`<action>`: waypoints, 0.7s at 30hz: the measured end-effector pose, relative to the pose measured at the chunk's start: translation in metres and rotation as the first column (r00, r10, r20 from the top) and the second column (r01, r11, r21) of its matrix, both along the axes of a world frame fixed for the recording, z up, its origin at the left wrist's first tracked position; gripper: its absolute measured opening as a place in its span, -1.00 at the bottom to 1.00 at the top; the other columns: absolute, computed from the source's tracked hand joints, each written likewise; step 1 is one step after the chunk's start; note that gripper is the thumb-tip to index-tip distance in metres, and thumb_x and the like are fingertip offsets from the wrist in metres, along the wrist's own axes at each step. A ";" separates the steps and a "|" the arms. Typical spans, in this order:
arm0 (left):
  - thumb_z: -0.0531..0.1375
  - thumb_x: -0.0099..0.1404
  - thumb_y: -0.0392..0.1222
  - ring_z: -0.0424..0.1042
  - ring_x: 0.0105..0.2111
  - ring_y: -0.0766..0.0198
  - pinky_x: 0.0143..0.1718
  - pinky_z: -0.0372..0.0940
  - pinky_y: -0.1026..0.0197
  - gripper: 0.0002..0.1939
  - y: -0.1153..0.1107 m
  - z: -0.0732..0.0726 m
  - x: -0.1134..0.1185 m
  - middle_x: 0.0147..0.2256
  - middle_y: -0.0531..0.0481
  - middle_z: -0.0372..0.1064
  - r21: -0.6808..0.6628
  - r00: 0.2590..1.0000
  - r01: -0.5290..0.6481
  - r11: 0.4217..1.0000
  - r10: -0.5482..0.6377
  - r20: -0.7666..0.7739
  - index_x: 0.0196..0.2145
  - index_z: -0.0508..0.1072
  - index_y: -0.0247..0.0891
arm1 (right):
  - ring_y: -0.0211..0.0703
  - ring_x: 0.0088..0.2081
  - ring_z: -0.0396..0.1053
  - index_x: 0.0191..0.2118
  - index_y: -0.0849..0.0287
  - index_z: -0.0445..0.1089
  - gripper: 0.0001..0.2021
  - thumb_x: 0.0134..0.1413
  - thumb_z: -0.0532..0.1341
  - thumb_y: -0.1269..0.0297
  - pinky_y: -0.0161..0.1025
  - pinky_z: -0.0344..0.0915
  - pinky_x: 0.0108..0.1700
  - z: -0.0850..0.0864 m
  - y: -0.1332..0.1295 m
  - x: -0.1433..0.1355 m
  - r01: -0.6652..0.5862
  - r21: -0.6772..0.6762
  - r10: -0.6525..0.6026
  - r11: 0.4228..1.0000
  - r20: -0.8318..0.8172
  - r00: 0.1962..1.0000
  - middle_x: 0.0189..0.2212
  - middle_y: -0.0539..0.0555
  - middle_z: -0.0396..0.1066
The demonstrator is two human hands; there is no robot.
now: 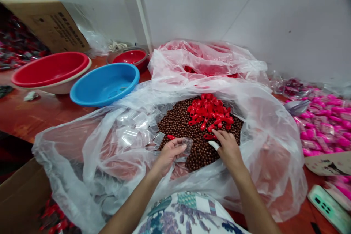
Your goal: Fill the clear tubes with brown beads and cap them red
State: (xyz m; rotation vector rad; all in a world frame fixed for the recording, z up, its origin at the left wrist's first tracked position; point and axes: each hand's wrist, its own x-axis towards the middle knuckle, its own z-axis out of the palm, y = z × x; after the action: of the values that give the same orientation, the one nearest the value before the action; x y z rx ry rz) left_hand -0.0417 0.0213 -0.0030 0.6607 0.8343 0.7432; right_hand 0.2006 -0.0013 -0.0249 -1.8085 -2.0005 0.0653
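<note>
My left hand (170,153) is closed, with a small clear plastic case (188,147) pinched between thumb and fingers. It hovers over the left part of a heap of brown beads (199,155). My right hand (229,149) has its fingers stretched over the beads, thumb apart, beside a red plastic clip-like piece (209,136). A white covering (214,145) wraps its thumb. More red pieces (210,108) lie piled on the beads beyond the right hand. To the left of the beads, several clear cases (134,131) are heaped on a spread plastic bag (90,153).
Behind stands another plastic bag (208,60) with red contents. A blue basin (105,84) and a red basin (51,68) stand left, near a cardboard box (59,25). Pink packed pieces (326,120) and a phone (330,206) lie right. The wall rises behind.
</note>
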 end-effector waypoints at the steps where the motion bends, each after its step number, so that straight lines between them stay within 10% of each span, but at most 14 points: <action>1: 0.27 0.09 -0.20 0.41 -0.31 0.29 -0.22 0.30 0.21 -0.67 -0.001 -0.001 0.002 -0.21 -0.12 0.41 0.001 1.000 0.006 1.000 -0.006 -0.008 -0.17 0.42 -0.32 | -0.04 -0.18 0.23 0.03 0.07 0.29 -0.63 0.07 0.13 0.36 -0.11 0.19 -0.10 0.002 0.002 -0.001 -0.012 -0.003 0.012 1.000 0.005 1.000 -0.12 0.10 0.36; 7: 0.30 0.04 -0.19 0.40 -0.30 0.29 -0.24 0.30 0.21 -0.54 -0.008 -0.005 0.010 -0.19 -0.10 0.40 0.013 0.997 0.035 0.999 -0.034 -0.075 -0.07 0.40 -0.26 | 0.01 -0.13 0.27 -0.14 0.13 0.37 -0.79 0.07 0.13 0.32 -0.03 0.16 -0.08 0.008 0.005 -0.012 0.027 -0.017 -0.029 1.000 -0.155 0.988 -0.23 0.12 0.43; 12: 0.31 0.02 -0.15 0.38 -0.29 0.26 -0.23 0.31 0.18 -0.54 -0.011 -0.011 0.011 -0.18 -0.11 0.40 0.052 0.993 0.084 0.995 -0.079 -0.084 -0.09 0.43 -0.27 | -0.16 -0.17 0.33 0.00 0.02 0.30 -0.69 0.14 0.05 0.33 -0.20 0.26 -0.11 0.011 -0.008 -0.033 -0.226 -0.040 0.168 0.973 -0.546 0.821 -0.18 0.06 0.36; 21: 0.33 -0.02 -0.12 0.38 -0.32 0.27 -0.29 0.33 0.18 -0.55 -0.012 -0.011 0.006 -0.24 -0.06 0.41 0.044 0.994 0.073 0.996 -0.070 -0.079 -0.13 0.47 -0.26 | -0.10 0.06 0.17 0.20 -0.05 0.03 -0.47 0.13 -0.02 0.48 -0.08 0.19 0.04 0.004 -0.017 -0.044 -0.527 0.035 0.480 0.849 -0.467 0.743 0.06 0.11 0.19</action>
State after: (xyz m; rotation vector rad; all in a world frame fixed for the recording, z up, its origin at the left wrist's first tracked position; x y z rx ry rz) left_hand -0.0354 0.0095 -0.0142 0.7615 0.8616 0.6775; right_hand 0.1569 -0.0187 -0.0209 -1.0938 -2.0789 0.7080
